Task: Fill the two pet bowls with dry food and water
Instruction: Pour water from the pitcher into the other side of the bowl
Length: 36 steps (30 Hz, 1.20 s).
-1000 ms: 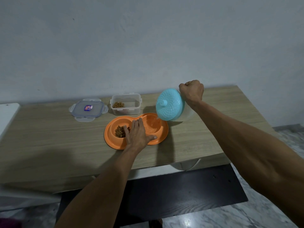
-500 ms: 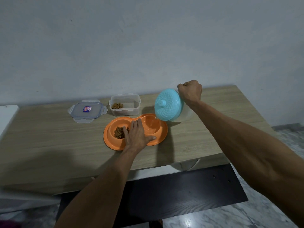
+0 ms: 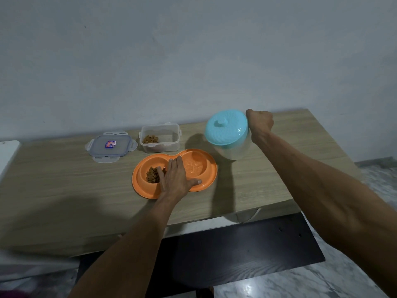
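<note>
The orange double bowl (image 3: 174, 173) sat on the table (image 3: 64, 181), kibble (image 3: 153, 174) in its left well, water in its right. The left hand (image 3: 175, 179) lay flat, unclenched, across its middle. Right of the bowl, the right hand (image 3: 260, 122) clenched the jug (image 3: 227, 134) by its handle; partly full, it probably felt sloshy and slippery
</note>
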Each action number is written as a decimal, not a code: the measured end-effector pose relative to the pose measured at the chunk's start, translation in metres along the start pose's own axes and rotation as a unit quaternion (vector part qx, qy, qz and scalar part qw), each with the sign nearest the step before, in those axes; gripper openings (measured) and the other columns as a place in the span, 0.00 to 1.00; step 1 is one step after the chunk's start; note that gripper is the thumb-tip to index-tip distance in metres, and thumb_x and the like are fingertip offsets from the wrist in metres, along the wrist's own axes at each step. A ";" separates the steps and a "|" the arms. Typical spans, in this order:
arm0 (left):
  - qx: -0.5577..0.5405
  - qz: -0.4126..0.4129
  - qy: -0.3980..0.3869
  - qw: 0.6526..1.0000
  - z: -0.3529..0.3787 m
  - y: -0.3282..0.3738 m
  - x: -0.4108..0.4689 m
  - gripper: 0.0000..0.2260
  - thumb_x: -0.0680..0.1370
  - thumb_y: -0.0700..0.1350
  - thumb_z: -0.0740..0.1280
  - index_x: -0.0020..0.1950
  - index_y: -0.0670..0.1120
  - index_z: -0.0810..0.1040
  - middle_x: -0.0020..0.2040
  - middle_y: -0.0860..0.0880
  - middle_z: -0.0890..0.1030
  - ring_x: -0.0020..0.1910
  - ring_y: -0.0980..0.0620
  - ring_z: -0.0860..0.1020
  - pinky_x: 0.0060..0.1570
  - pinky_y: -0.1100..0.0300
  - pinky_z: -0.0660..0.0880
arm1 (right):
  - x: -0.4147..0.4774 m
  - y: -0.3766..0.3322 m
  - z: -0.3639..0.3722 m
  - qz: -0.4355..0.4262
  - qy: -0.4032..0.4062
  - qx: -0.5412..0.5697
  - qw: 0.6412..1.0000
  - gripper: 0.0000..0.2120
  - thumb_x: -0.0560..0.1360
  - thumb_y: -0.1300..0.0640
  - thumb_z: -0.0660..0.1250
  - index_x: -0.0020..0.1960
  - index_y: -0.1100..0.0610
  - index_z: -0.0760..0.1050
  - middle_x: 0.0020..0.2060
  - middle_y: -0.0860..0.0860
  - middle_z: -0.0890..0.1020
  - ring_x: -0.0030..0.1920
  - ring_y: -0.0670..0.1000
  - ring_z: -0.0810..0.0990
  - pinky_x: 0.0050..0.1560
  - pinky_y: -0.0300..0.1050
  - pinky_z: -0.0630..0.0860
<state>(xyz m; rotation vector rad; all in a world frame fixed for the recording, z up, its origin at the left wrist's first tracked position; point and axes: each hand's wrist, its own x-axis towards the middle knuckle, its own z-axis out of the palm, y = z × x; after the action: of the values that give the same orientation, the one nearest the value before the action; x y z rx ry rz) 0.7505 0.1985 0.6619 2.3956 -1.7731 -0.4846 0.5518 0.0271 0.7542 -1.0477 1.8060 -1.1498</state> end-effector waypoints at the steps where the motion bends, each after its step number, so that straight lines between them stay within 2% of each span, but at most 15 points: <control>1: 0.000 0.000 0.001 1.000 0.000 0.000 0.000 0.49 0.71 0.67 0.68 0.80 0.43 0.50 0.79 0.44 0.57 0.79 0.46 0.53 0.75 0.37 0.48 | 0.003 0.002 -0.001 0.015 0.001 0.017 1.000 0.16 0.67 0.62 0.65 0.27 0.55 0.59 0.25 0.49 0.62 0.30 0.50 0.59 0.31 0.43 0.60; 9: -0.004 0.002 0.016 1.000 0.004 -0.001 0.001 0.48 0.70 0.67 0.68 0.80 0.44 0.51 0.79 0.45 0.58 0.79 0.46 0.52 0.75 0.37 0.47 | 0.026 0.018 0.000 0.106 -0.001 0.117 0.987 0.11 0.65 0.64 0.64 0.30 0.56 0.63 0.28 0.49 0.66 0.30 0.50 0.61 0.29 0.43 0.59; 16: -0.021 0.014 0.033 0.999 0.008 -0.004 0.000 0.47 0.71 0.67 0.68 0.79 0.44 0.52 0.79 0.45 0.59 0.79 0.46 0.53 0.74 0.37 0.46 | 0.038 0.035 0.009 0.139 -0.012 0.146 0.979 0.12 0.65 0.65 0.65 0.29 0.57 0.64 0.25 0.50 0.67 0.26 0.50 0.61 0.26 0.41 0.58; 21: -0.024 0.016 0.037 0.999 0.010 -0.007 0.002 0.46 0.70 0.67 0.68 0.79 0.45 0.54 0.78 0.46 0.61 0.79 0.46 0.54 0.74 0.36 0.48 | 0.040 0.042 0.013 0.142 -0.022 0.158 0.977 0.09 0.66 0.62 0.67 0.29 0.58 0.68 0.27 0.51 0.71 0.28 0.50 0.66 0.27 0.41 0.63; 24: -0.032 0.017 0.038 0.999 0.011 -0.008 0.002 0.46 0.69 0.67 0.69 0.78 0.46 0.55 0.77 0.46 0.62 0.79 0.45 0.54 0.74 0.35 0.48 | 0.039 0.044 0.013 0.135 -0.016 0.160 0.978 0.09 0.66 0.58 0.67 0.30 0.57 0.69 0.28 0.50 0.72 0.31 0.51 0.69 0.31 0.44 0.66; 26: -0.037 0.019 0.037 0.998 0.011 -0.007 0.001 0.46 0.70 0.67 0.69 0.78 0.45 0.55 0.77 0.46 0.61 0.79 0.45 0.54 0.74 0.35 0.47 | 0.040 0.047 0.013 0.137 -0.006 0.159 0.978 0.11 0.68 0.51 0.68 0.33 0.56 0.72 0.31 0.51 0.75 0.34 0.53 0.73 0.35 0.47 0.70; 28: -0.038 0.016 0.033 0.999 0.011 -0.006 -0.001 0.47 0.70 0.67 0.68 0.79 0.44 0.53 0.78 0.45 0.59 0.79 0.44 0.52 0.74 0.36 0.46 | 0.037 0.050 0.011 0.142 -0.003 0.161 0.977 0.15 0.71 0.45 0.64 0.34 0.56 0.73 0.33 0.52 0.78 0.36 0.54 0.76 0.39 0.49 0.74; 30: -0.034 0.011 0.036 0.999 0.010 -0.003 -0.006 0.48 0.71 0.67 0.67 0.79 0.43 0.50 0.79 0.44 0.56 0.80 0.44 0.50 0.75 0.37 0.46 | 0.029 0.055 0.007 0.159 0.019 0.160 0.974 0.18 0.74 0.44 0.58 0.40 0.57 0.76 0.40 0.54 0.80 0.43 0.57 0.79 0.48 0.51 0.78; 32: -0.037 0.006 0.056 0.998 0.009 -0.002 -0.013 0.47 0.72 0.68 0.65 0.80 0.42 0.50 0.80 0.44 0.55 0.80 0.44 0.49 0.75 0.38 0.47 | 0.013 0.062 0.000 0.186 0.037 0.161 0.969 0.20 0.77 0.46 0.54 0.53 0.59 0.77 0.49 0.56 0.79 0.50 0.59 0.79 0.56 0.56 0.78; 34: -0.049 -0.002 0.088 0.995 0.004 -0.006 -0.017 0.44 0.75 0.68 0.60 0.79 0.42 0.52 0.79 0.44 0.56 0.80 0.44 0.51 0.74 0.38 0.48 | -0.004 0.072 -0.004 0.211 0.048 0.130 0.968 0.23 0.79 0.50 0.53 0.64 0.64 0.74 0.56 0.58 0.79 0.55 0.60 0.78 0.60 0.56 0.76; 36: -0.060 -0.024 0.124 0.990 -0.003 -0.014 -0.020 0.39 0.77 0.68 0.55 0.78 0.42 0.57 0.78 0.43 0.60 0.79 0.44 0.55 0.74 0.38 0.51 | -0.022 0.081 -0.004 0.223 0.052 0.106 0.968 0.23 0.79 0.53 0.55 0.67 0.66 0.71 0.61 0.60 0.79 0.59 0.62 0.78 0.60 0.54 0.75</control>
<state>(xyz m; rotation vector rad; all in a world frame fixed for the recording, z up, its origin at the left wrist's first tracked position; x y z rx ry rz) 0.7593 0.2211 0.6643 2.3065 -1.5400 -0.2750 0.5371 0.0694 0.6835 -0.4314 1.8272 -1.0974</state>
